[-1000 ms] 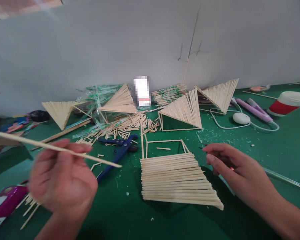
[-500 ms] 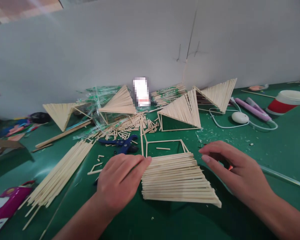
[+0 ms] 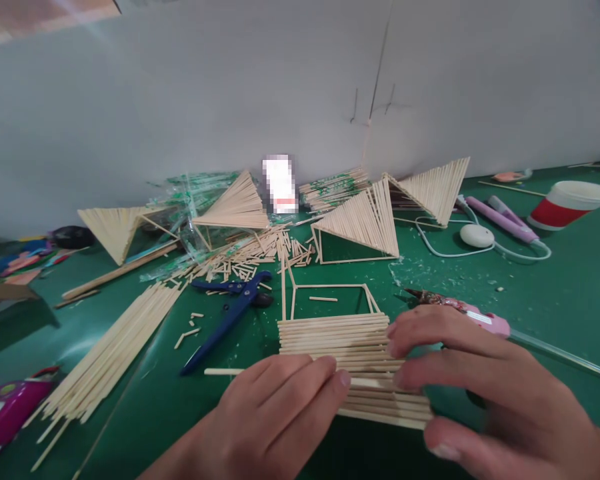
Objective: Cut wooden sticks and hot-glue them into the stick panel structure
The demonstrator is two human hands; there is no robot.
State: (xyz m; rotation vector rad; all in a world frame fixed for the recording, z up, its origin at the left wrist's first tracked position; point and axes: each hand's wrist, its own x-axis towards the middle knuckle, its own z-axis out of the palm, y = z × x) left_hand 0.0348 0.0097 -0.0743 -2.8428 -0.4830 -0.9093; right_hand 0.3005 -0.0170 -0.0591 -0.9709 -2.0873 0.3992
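A slatted panel of thin wooden sticks (image 3: 330,338), joined to an open stick frame (image 3: 330,287), lies before me on the green table. My left hand (image 3: 285,407) presses over its lower left part, fingers together on a loose wooden stick (image 3: 224,372) whose end juts out to the left. At the panel's right edge is my right hand (image 3: 490,380), fingers spread, fingertips touching the stick ends and the thumb apart below. Behind that hand lies a pink hot glue gun (image 3: 485,323) with a dark tip and a clear glue stick (image 3: 565,348).
A blue hand cutter (image 3: 230,313) lies left of the panel, beside a bundle of long sticks (image 3: 115,347). Several finished slatted models (image 3: 360,223), cut pieces (image 3: 240,263) and a phone (image 3: 280,183) stand behind. A paper cup (image 3: 563,207) is at right, a magenta tool (image 3: 17,410) at left.
My left hand has moved right and nearer, now with a loose stick under its fingers. My right hand has come left onto the panel's edge, uncovering the glue gun.
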